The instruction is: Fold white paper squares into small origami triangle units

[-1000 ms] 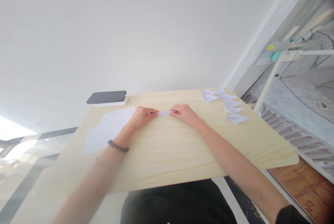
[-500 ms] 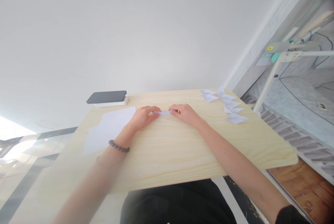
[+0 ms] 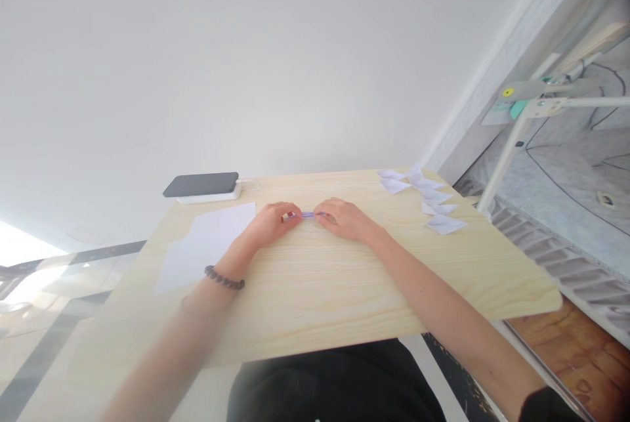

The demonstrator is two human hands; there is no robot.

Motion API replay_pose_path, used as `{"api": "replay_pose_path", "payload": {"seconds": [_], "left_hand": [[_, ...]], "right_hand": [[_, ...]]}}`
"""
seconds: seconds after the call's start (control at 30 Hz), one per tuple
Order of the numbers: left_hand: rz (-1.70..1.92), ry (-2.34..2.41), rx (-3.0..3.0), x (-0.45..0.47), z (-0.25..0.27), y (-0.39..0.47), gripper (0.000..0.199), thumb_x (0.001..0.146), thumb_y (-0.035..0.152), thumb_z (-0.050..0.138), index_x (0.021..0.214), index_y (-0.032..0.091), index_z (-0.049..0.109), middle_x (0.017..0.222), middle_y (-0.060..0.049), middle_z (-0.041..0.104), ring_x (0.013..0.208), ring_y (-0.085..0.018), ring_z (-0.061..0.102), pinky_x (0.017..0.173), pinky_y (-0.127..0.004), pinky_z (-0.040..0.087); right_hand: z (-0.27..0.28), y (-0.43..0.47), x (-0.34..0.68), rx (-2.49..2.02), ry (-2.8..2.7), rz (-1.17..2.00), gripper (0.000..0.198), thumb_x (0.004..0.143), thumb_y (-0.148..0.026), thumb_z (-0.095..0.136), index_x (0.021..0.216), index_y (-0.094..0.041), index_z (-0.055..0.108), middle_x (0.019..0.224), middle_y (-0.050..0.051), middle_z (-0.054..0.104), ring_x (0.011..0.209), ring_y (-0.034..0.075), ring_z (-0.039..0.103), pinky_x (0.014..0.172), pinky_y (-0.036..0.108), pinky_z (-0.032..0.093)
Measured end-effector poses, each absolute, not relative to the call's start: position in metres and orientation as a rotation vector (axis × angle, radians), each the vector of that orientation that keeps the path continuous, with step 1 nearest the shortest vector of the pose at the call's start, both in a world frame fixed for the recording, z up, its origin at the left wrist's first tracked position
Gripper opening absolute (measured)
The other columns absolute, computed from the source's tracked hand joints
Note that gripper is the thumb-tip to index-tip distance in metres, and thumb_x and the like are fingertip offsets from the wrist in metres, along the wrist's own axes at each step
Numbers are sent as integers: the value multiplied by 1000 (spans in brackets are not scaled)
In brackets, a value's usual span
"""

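Head view: folding step, by the look of it, probably pressing a crease into the small folded paper strip (image 3: 308,215), which sits mid-table between the hands, narrow side up. Left hand (image 3: 270,224) at its 9 o'clock, fingers and thumb pinched on that end; right hand (image 3: 344,220) at 3 o'clock, same pinch on the other. Next move likely calls for holding the layers lined up while pressure runs along the fold; slippage would skew it. Pose: forearms come in from 7 and 5 o'clock, wrists low over the wooden table (image 3: 319,291), fingertips turned toward each other, nearly mirrored. Folded paper pieces (image 3: 436,196) lie between 2 and 3 o'clock, white paper (image 3: 211,238) between 8 and 9.
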State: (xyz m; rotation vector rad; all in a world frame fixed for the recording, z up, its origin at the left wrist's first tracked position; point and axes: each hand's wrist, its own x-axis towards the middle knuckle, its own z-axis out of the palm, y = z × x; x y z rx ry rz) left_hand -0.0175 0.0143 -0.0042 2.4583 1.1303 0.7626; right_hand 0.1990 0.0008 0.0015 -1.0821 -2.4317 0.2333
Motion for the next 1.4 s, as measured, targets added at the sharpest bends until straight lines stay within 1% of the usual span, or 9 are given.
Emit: {"api": "replay_pose_path", "payload": {"seconds": [0.13,0.27,0.43,0.57,0.73,0.97,1.07,1.2,1.4], "left_hand": [[743,1013,2553,-17,-5,15,21,82,23,43,89,21,62,92,-3,63,81,-13,57,70,-23,45],[744,984,2631,-17,-5,16,23,82,18,42,91,21,62,99,-4,63,85,-14,59,73,-24,45],[732,1025,2673,-16,-5,16,21,81,17,43,89,20,62,100,-3,64,85,-14,59,74,-25,46],[761,1189,2647,-16,-3,16,20,79,16,45,90,19,61,94,-3,65,77,-14,60,72,-25,46],[700,1254,2635,-17,-3,17,16,77,14,46,81,19,61,85,-2,64,70,-13,58,67,-24,45],[691,1158,2663,-17,-2,14,16,79,19,45,81,20,60,97,-2,62,85,-15,57,75,-26,44],[696,1158,2667,-15,1,10,18,81,26,44,85,20,60,96,-3,62,87,-16,56,74,-26,44],[664,1309,2648,-12,2,6,24,84,33,40,90,20,59,84,-3,62,74,-15,57,65,-25,44],[644,1323,2709,-9,1,4,28,82,31,43,107,26,55,87,-2,60,82,-17,56,67,-26,43]], "right_hand": [[-1,3,197,-1156,-2381,149,23,85,-21,38,85,-18,61,87,5,63,86,15,53,75,26,38],[-5,6,195,-1286,-2324,66,20,83,-22,42,82,-20,61,84,4,64,83,16,54,71,26,37],[-4,3,192,-1429,-2280,0,16,78,-24,48,89,-22,60,83,2,64,78,16,55,66,25,35],[-2,0,190,-1440,-2287,-14,19,82,-24,42,86,-21,60,80,2,64,76,14,55,66,25,35],[-2,1,192,-1408,-2273,55,17,80,-24,44,81,-19,60,81,2,64,75,13,55,68,24,36],[-1,2,194,-1343,-2316,72,17,79,-20,44,76,-17,61,82,3,63,77,14,55,69,24,37],[-2,3,193,-1333,-2319,49,17,78,-19,45,74,-17,61,81,4,63,78,14,56,70,24,37],[-6,3,191,-1302,-2311,57,13,77,-20,48,74,-18,60,81,3,63,77,14,56,70,24,38],[-8,0,187,-1261,-2282,90,16,77,-23,49,90,-20,59,90,2,62,83,14,56,73,25,39]]}}
